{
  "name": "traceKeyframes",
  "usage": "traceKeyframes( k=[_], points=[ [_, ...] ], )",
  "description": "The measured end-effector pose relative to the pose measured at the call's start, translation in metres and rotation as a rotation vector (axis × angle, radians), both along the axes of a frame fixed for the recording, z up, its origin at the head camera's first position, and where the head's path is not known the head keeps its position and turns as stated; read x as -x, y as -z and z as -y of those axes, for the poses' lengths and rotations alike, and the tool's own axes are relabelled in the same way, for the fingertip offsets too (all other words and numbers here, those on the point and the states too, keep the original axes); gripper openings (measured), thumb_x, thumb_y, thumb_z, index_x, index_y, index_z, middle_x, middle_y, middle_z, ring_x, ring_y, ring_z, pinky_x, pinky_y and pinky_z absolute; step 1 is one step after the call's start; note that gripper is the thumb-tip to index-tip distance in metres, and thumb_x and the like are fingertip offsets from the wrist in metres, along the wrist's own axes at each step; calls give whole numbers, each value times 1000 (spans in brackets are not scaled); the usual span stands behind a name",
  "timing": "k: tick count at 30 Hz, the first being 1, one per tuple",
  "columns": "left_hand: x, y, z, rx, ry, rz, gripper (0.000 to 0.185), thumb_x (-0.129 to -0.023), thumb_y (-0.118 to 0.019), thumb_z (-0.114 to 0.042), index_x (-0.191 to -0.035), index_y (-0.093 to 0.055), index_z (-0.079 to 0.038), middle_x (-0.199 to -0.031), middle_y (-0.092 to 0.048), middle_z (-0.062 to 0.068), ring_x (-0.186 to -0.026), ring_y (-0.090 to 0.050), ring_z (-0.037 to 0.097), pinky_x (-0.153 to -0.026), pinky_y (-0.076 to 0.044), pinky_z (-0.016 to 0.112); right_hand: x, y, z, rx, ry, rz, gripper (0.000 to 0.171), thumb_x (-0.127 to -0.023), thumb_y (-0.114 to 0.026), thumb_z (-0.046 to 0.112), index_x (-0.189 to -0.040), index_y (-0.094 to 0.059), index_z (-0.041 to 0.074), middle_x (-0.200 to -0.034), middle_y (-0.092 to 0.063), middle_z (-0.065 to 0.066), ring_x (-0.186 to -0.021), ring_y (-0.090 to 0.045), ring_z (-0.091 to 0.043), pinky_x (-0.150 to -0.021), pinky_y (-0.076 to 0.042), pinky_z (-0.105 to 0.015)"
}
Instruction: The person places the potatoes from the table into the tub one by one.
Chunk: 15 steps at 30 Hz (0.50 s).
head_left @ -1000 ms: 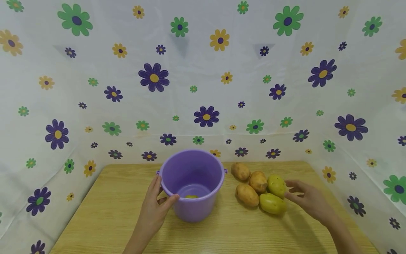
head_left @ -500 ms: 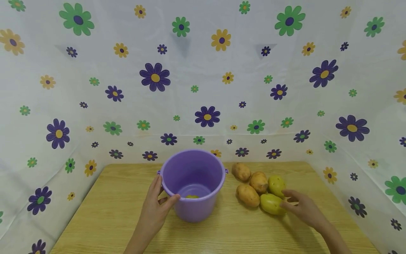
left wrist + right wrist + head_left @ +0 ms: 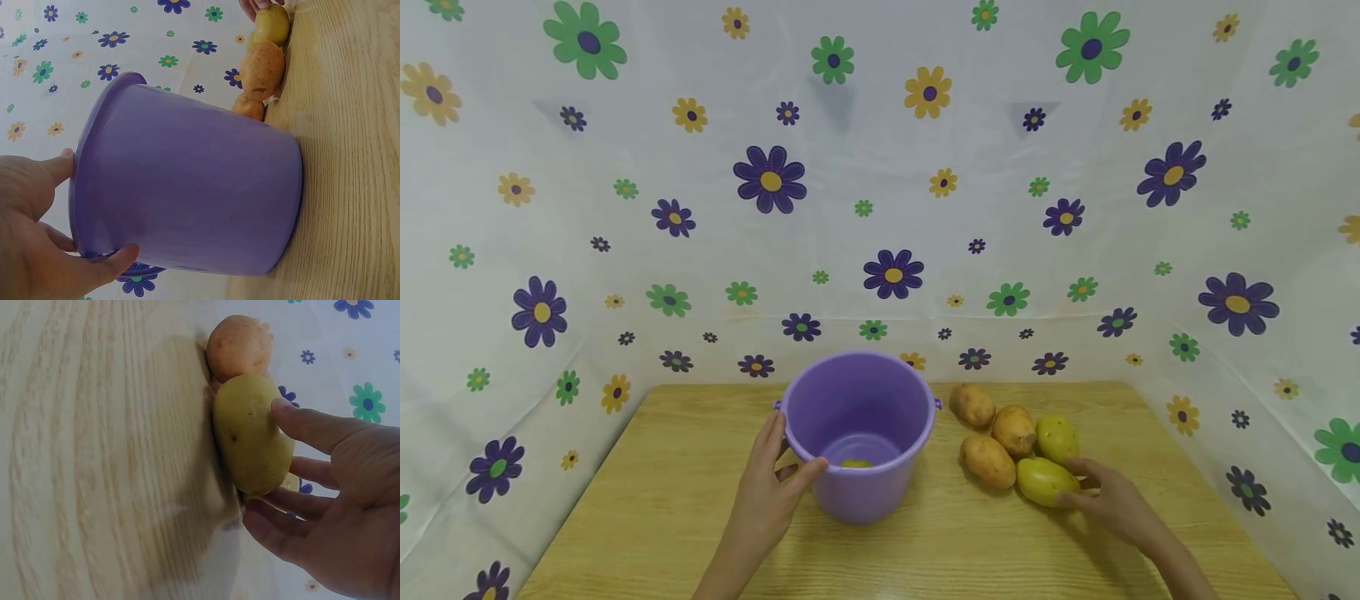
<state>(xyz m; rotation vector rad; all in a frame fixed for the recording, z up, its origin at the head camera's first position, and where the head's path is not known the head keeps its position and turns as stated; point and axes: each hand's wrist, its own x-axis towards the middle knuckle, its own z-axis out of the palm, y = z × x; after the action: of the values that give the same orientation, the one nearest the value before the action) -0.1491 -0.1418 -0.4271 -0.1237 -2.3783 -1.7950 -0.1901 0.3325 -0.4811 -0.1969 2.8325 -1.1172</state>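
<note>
The right hand's fingertips [image 3: 284,407] now lie on the yellow-green potato [image 3: 1045,481]: thumb curled over its upper side, the other fingers wrapping under its near end. It reads as a loose grasp closing, and the potato still lies flat on the table [image 3: 662,500]. A second ago that right hand [image 3: 1112,500] hovered with spread fingers above the cluster; half a second ago it was lower and just short of the potato. So the reach is over and contact is made — which suggests the lift has not begun, since the potato sits where it sat before, at the near right of the heap.

The left hand [image 3: 767,492] has not shifted. Its thumb hooks over the rim of the purple bucket [image 3: 859,433] and its fingers press the outer wall on the left, as the left wrist view shows, holding the bucket upright near the middle of the table, toward the far edge.

The grasped potato is smooth, oblong and pale yellow-green with a few dark specks, its long axis lying along the table. It touches a rounder yellow-green potato [image 3: 1057,437] behind it and lies just beside a brown potato [image 3: 987,462] to its left. Two more brown potatoes [image 3: 1013,428] sit further back, the last one [image 3: 972,404] nearest the far edge. Inside the bucket a small patch of yellow [image 3: 855,463] shows at the bottom — most likely another potato, though too little is visible to be sure.

A flowered sheet [image 3: 880,208] walls in the table on three sides.
</note>
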Motion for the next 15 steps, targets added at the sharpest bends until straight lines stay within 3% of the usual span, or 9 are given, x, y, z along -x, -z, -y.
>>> traceKeyframes(
  k=[8, 15],
  points=[
    [0, -1, -1, -3, 5, -19, 99, -93, -80, -26, -164, -16, 1, -171, -10, 18, -144, -40, 42, -107, -53, 41, -1, 9, 3, 33, -11, -28, 72, -89, -84, 20, -139, -49, -19, -137, -53, -40, -111, -64, -47, -93, -59, -55],
    [0, 0, 0, -4, 1, -5, 99, -93, -80, -26, -164, -16, 0, -171, -9, 17, -144, -41, 41, -106, -53, 38, -1, 13, 4, 33, -12, -19, 77, -88, -85, 20, -141, -45, -18, -139, -50, -42, -111, -64, -47, -92, -60, -53]
  ],
)
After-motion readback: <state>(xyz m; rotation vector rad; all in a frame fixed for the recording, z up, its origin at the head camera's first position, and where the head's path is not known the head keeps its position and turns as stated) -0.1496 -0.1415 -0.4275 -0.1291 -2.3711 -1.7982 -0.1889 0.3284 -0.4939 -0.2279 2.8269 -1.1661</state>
